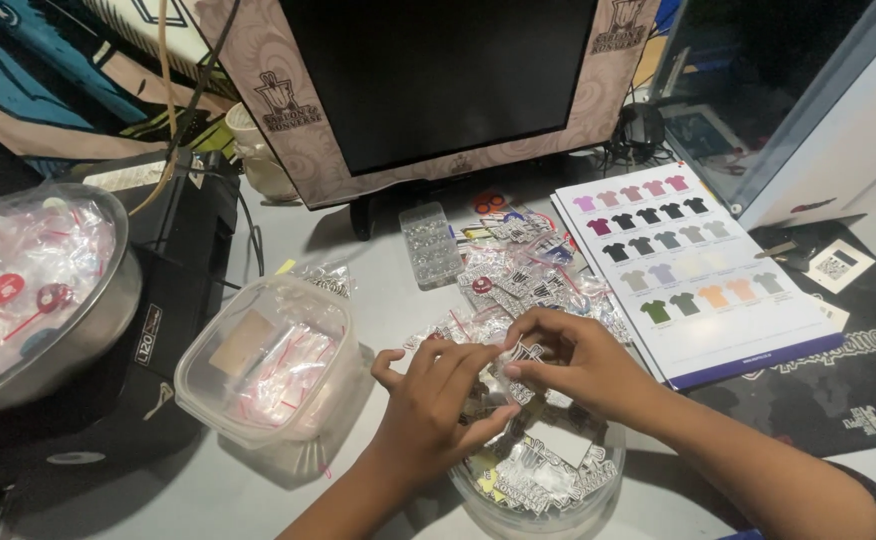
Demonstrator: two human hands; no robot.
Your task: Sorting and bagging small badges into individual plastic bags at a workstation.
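Clear sticker (524, 357) pinched between the grips of left hand (436, 400) and right hand (580, 362), directly above the round tub (543, 480) of stickers; sorting appears underway, next calling for a careful fingertip release.

My left hand (436, 400) and right hand (570, 362) share a grip on a small clear sticker packet (524, 356) above a round tub (543, 478) of them. A clear lidded container (270, 360) sits just left on the tabletop (208, 490), a shirt colour chart (693, 265) to the right.

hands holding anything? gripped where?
Both hands, left hand and right hand, pinch one small clear-bagged black-and-white piece at its edges, above the round clear container.
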